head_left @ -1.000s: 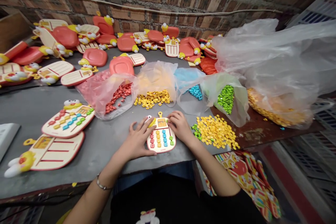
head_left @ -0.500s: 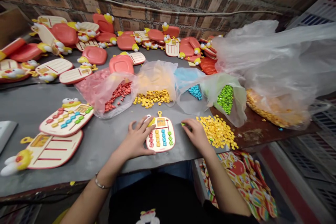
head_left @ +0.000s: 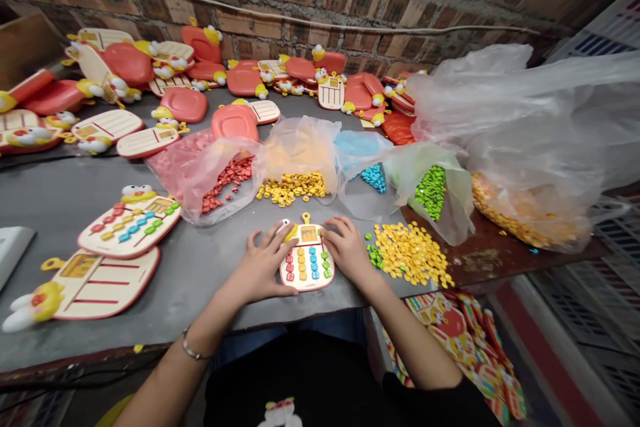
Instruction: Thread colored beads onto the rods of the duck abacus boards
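A cream toy board (head_left: pixel 307 282) lies flat at the table's front edge, with columns of red, yellow, blue and green beads on it. My left hand (head_left: pixel 263 263) rests on the board's left side, fingers spread around its yellow duck head, holding it against the table. My right hand (head_left: pixel 346 248) is at the board's upper right, its fingertips pinched on a small green bead by the top of the green column. Close to the right of that hand lie loose green beads (head_left: pixel 374 255) and a pile of yellow pieces (head_left: pixel 413 253).
Behind the board stand open bags of red beads (head_left: pixel 230 180), yellow beads (head_left: pixel 293 188), blue beads (head_left: pixel 373 178) and green beads (head_left: pixel 430 193). Two boards (head_left: pixel 107 283) overlap at left. Many red-backed boards (head_left: pixel 245 78) line the brick wall. A crate of printed pieces (head_left: pixel 480 353) sits below right.
My right hand has moved left from beside the yellow pile to the board's upper right, uncovering loose green beads. My left hand stays on the board. The view has shifted slightly.
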`<action>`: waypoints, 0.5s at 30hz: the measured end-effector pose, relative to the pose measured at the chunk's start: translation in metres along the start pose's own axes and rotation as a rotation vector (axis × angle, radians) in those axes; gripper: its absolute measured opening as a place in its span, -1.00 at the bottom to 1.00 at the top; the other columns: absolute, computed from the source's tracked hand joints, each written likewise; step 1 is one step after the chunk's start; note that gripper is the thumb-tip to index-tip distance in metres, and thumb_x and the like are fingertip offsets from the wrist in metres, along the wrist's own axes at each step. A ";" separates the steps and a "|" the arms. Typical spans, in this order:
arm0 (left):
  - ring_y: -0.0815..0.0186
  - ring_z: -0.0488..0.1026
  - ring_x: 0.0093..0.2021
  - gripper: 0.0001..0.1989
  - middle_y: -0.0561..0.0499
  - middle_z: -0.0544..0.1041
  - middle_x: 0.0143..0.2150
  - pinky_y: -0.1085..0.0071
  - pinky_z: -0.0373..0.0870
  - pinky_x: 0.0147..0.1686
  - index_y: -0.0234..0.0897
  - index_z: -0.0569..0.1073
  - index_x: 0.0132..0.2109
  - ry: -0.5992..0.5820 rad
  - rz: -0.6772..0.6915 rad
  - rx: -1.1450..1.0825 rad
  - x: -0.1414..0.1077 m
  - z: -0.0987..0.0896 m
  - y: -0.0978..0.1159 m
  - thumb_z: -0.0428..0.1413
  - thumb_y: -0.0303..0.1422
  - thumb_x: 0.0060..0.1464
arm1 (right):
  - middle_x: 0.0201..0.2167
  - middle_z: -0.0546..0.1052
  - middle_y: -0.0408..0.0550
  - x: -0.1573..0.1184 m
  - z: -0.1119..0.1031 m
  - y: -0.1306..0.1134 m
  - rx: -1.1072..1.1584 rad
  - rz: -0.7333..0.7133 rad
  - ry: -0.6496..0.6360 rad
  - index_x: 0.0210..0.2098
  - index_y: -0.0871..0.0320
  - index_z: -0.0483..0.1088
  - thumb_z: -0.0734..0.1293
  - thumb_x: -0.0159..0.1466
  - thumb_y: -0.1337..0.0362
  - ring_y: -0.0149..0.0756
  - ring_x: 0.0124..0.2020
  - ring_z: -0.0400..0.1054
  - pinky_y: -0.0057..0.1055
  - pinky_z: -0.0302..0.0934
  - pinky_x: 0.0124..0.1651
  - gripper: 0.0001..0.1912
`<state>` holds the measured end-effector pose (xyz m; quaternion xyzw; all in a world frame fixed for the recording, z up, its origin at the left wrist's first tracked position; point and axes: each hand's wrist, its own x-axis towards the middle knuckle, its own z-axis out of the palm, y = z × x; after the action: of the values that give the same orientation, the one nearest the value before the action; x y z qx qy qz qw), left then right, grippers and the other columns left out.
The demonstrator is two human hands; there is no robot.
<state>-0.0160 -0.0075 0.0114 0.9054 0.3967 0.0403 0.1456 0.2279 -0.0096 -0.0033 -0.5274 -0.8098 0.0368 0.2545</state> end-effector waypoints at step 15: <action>-0.21 -0.12 0.38 -0.02 -0.25 -0.08 0.44 -0.18 -0.12 0.19 -0.20 0.17 0.35 -0.003 0.004 0.008 0.000 0.004 -0.004 0.20 0.18 -0.12 | -0.27 0.49 0.06 -0.028 -0.051 0.098 -0.239 0.481 0.017 -0.27 0.17 0.52 0.26 0.28 0.37 -0.10 -0.21 0.32 -0.24 0.18 -0.12 -0.82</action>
<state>-0.0178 -0.0057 0.0065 0.9069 0.3947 0.0377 0.1427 0.3416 -0.0018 -0.0020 -0.7312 -0.6577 -0.0039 0.1812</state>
